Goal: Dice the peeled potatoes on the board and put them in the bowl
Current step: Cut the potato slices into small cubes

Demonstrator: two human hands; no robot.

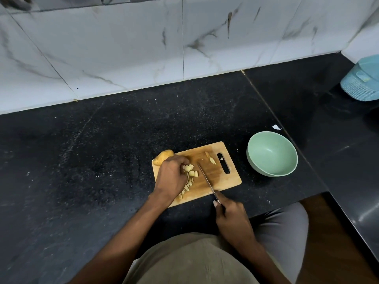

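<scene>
**Hands mid-dice, bowl unfilled**

Hands are engaged on the board (217, 177): the left hand (171, 177) is curled over the cut potato pieces (190, 175), the right hand (231, 216) is closed round the knife (206, 178). On the desk (82, 150) the bowl (271, 153) is seen empty beside the board — nothing transferred. One whole potato (163, 157) lies uncut at the board's far-left corner — roughly half is judged left.

Black counter (102, 140): board (225, 177), bowl (272, 153).

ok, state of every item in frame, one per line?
green bowl: empty, right of board
cutting board: holds diced pieces
diced potato: under left fingers
whole potato: uncut, board's far-left corner
knife: tip on board
left hand: holding dice
right hand: gripping knife
</scene>
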